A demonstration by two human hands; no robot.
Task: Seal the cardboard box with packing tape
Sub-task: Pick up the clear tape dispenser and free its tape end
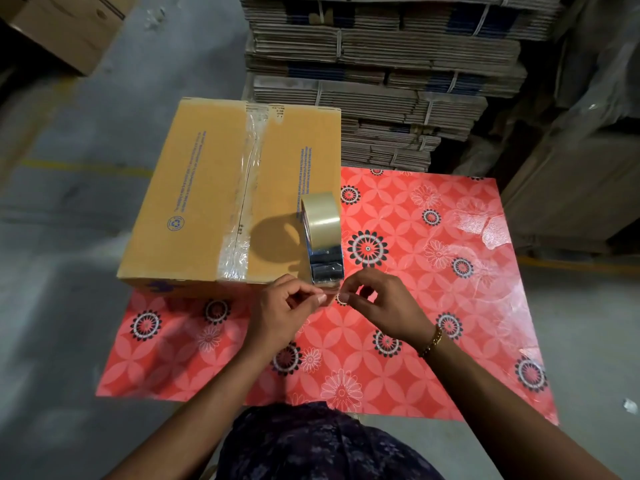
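Where the desk [433, 306] carries its red flowered cover, the box [207, 202] sits on the far left part, overhanging the desk's left and far edges. Its top flaps are shut, and a clear, wrinkled tape strip [247, 188] runs along the centre seam from the far edge to the near edge, folding over the near face.

The roll [320, 216] stands on edge at the box's near right corner, on top of the box. A length of tape [325, 265] is drawn from it toward the person, shiny and dark with reflection, reaching down past the box's near edge.

The left hand [284, 313] is just in front of the box's near right corner. Its grip is closed, thumb and forefinger pinched on the free end of the tape. The right hand [381, 303] is just beside it, to the right, its grip likewise pinched on the same tape end. The two sets of fingertips are nearly touching. A gold bracelet [431, 341] is on the right wrist.

Behind the desk stands a stack of flat cartons [381, 64], tied in bundles. Another carton [65, 26] sits on the floor [69, 220] at the far left. A patch of clear film [485, 226] lies on the desk's far right.
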